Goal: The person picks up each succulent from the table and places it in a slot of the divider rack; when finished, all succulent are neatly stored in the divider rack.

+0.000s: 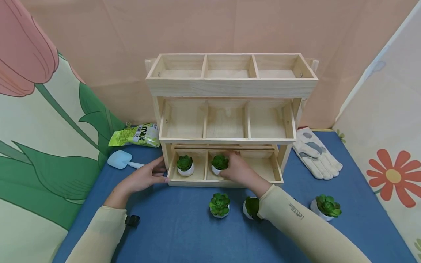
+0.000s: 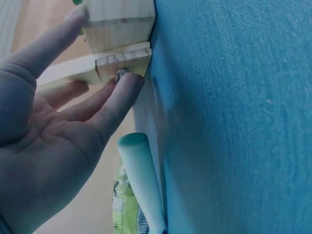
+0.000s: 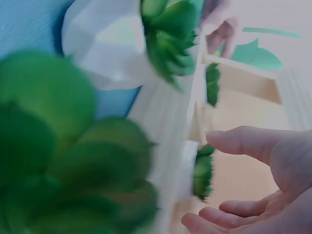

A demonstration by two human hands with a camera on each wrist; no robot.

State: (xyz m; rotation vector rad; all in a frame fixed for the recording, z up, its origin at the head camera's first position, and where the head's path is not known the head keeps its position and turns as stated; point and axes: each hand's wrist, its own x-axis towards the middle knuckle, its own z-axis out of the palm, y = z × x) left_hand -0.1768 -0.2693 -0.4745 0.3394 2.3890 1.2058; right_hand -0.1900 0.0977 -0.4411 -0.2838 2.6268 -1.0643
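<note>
In the head view my right hand (image 1: 235,166) is beside a potted succulent (image 1: 219,162) in the middle compartment of the bottom planter box (image 1: 227,184). The right wrist view shows thumb and fingers spread on either side of this plant (image 3: 202,175), with gaps around it. Another succulent in a white pot (image 1: 185,165) stands in the left compartment. My left hand (image 1: 146,175) is at the left end of the wooden shelf; the left wrist view has its thumb and fingers extended against the wood (image 2: 122,29).
On the blue cloth are a succulent (image 1: 219,205), one partly behind the right sleeve (image 1: 251,207) and one at right (image 1: 325,207). A light blue trowel (image 1: 120,159) and green bag (image 1: 135,136) lie left, white gloves (image 1: 316,153) right. Two upper tiers (image 1: 231,87) overhang the bottom box.
</note>
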